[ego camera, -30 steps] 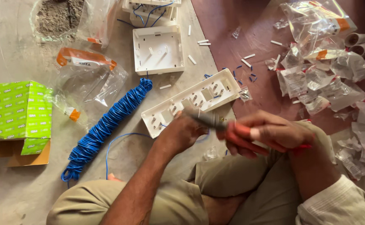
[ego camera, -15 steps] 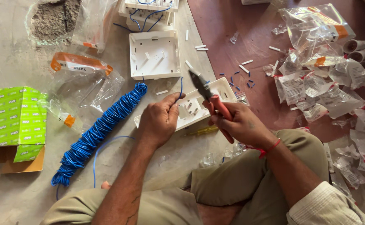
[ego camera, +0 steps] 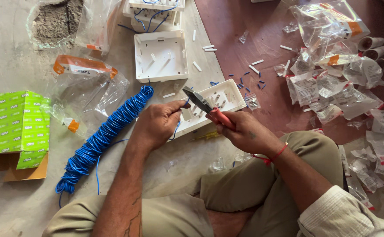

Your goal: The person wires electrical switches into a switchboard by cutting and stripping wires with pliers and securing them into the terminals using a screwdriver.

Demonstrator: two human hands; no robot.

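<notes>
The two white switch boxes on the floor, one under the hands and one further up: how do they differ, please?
The near switch box lies skewed, partly hidden behind the left hand and the pliers in the right hand. The far switch box lies square and untouched, fully visible. Both are white, open side up.

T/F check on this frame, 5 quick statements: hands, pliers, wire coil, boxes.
1. The right hand holds red-handled pliers. True.
2. The left hand rests on the green carton. False: it pinches a blue wire at the plier tips, far from the carton.
3. The blue wire coil lies on the floor, left of the left forearm. True.
4. The white switch box beyond the hands is face up with its switches showing. False: its hollow back faces up.
5. The clear plastic packets are piled at the left. False: they lie at the right.
</notes>
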